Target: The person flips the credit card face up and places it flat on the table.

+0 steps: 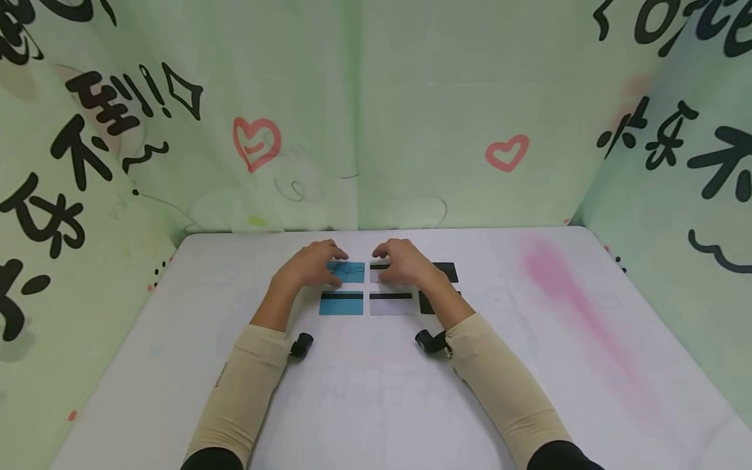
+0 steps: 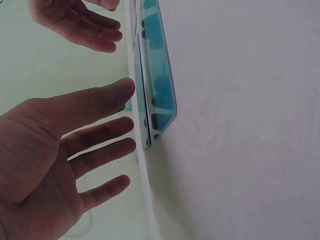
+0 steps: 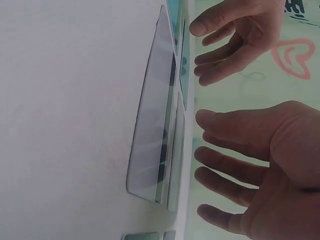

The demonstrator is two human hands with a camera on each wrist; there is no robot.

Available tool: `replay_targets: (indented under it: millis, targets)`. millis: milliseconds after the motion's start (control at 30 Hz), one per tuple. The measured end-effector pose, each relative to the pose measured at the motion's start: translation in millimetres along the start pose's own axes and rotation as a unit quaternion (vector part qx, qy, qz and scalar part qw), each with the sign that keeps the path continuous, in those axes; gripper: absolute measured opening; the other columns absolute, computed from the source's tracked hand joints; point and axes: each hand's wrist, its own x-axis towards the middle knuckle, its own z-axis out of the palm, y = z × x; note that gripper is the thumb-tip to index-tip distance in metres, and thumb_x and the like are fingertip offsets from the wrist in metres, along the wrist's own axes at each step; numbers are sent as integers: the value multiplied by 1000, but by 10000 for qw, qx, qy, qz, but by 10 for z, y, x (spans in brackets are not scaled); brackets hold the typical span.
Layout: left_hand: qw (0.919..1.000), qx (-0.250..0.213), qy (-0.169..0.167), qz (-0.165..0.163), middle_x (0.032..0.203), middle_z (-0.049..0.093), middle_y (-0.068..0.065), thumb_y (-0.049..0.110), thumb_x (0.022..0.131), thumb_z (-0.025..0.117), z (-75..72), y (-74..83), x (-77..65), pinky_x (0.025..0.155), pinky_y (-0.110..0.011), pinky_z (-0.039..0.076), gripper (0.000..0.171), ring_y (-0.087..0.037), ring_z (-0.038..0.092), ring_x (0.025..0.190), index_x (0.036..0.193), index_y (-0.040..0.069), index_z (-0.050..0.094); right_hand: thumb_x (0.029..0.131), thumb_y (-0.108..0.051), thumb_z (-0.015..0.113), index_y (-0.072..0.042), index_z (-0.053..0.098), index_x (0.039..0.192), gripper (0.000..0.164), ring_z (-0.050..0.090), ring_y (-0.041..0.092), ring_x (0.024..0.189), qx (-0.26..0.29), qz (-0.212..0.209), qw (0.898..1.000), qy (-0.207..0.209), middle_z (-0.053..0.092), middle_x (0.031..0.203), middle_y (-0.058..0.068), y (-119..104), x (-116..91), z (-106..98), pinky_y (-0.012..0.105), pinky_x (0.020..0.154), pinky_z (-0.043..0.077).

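Two rows of thin plastic cards lie flat on the table. My left hand (image 1: 311, 263) hovers by the left edge of the upper blue card (image 1: 354, 273), fingers spread and nothing between them. Over the upper pale lilac card (image 1: 374, 275) is my right hand (image 1: 408, 262), its fingers loosely extended and covering part of that card. Nearer me lie a blue card with a dark stripe (image 1: 342, 307) and a striped lilac card (image 1: 390, 308). In the left wrist view the left hand (image 2: 55, 155) is apart from the cards; so is the right hand (image 3: 250, 160) in its own view.
At the right end of the rows are an upper black card (image 1: 449, 271) and a lower black card (image 1: 426, 305), partly behind the right wrist. Green curtains (image 1: 423, 98) with writing and hearts stand around the white table (image 1: 364, 405). A pink stain (image 1: 576, 294) marks its right side.
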Motion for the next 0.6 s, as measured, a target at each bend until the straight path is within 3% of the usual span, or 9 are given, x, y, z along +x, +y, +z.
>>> replay_targets:
  millis: [300,600]
  targets:
    - [10000,-39,-44,22,143,61,-12,20,89,83,21,87,35,115,-49,44,57,-30,58,131,142,9,65,89,-10,76,-3,65,138,50,60,32,125,-17,33,10000,-9,64,138,18,96,-60,-21,46,108,50]
    - [9995,0,-134,280,140,62,-11,21,89,83,39,187,135,113,-47,46,57,-28,59,128,142,9,64,88,-9,75,-2,67,136,49,62,33,124,-159,7,9998,137,66,135,19,231,-129,-59,47,107,50]
